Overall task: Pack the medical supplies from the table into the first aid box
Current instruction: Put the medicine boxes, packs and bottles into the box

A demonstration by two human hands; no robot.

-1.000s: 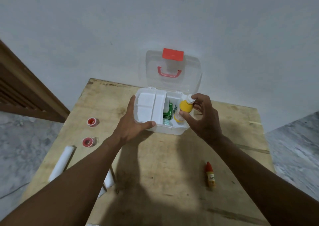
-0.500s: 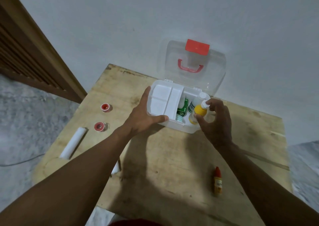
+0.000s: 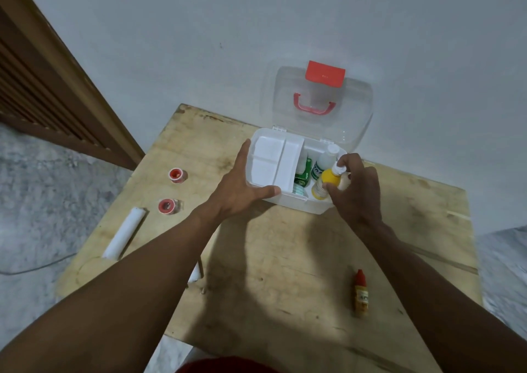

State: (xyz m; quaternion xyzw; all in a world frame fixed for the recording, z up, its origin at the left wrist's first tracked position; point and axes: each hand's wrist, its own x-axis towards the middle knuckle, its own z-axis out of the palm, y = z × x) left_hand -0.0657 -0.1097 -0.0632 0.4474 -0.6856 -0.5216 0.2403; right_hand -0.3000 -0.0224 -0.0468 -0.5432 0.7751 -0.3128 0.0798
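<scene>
while the first aid box (image 3: 288, 198) stands open at the far side of the wooden table (image 3: 285, 258), its clear lid (image 3: 353, 107) is up against the wall, w/ a red latch (image 3: 325, 74) and a red handle (image 3: 314, 108). left hand (image 3: 242, 190) is spread flat against the box's left and front side, thumb on the front rim, fingers not curled around anything. right hand (image 3: 356, 190) grips a yellow bottle (image 3: 328, 180) w/ a white cap, tilted, its lower end inside the right compartment of the box. beside it in the same compartment lies a white bottle (image 3: 323, 160) w/ a label too blurred to read, and a green pack (image 3: 302, 176) w/ small white letters i cannot read. a white tray insert (image 3: 273, 161) fills the left part of the box. on the table left of the box are 2 tape rolls w/ red cores (image 3: 177, 175) (image 3: 168, 206) and a white bandage roll (image 3: 125, 233); another white roll (image 3: 194, 273) is partly hidden by the left forearm. near the front right lies a small yellow bottle w/ red cap (image 3: 361, 293), label text not readable.
</scene>
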